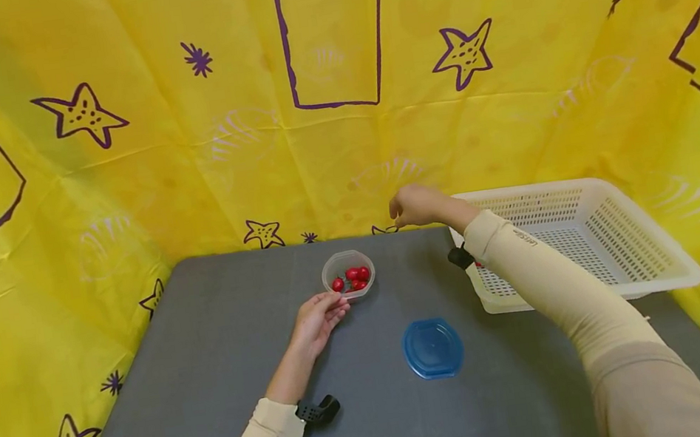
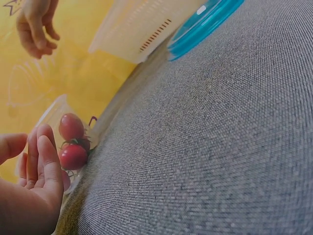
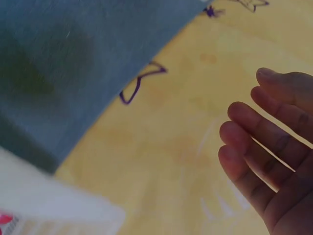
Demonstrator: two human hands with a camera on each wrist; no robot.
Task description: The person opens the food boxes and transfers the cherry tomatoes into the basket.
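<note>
Head view first: what are you seeing the left hand doing?

It's reaching up to the small, round, translucent plastic container, its fingertips touching the near rim, as far as I'm able to tell from my station. On the left wrist feed I'm seeing its fingers lying nearly straight beside the container wall, the thumb standing apart.

And the right hand?

That one is hovering near the table's far edge, between the container and the basket. On its own wrist feed I'm seeing loosely bent fingers, thumb spread away, a bare palm showing.

Where are the shiny red cherry tomatoes sitting?

They're lying together inside the container, several of them, some showing green stems.

What's lying farther out?

I'm seeing a rounded blue plastic lid resting flat on the dark grey table, right of the left hand. Beyond it, to the right, a white rectangular slotted plastic basket is standing, the cream right sleeve crossing its left part. Something red is peeking out there, too cut off for me to name. Yellow cloth printed with purple starfish is hanging behind everything.
</note>
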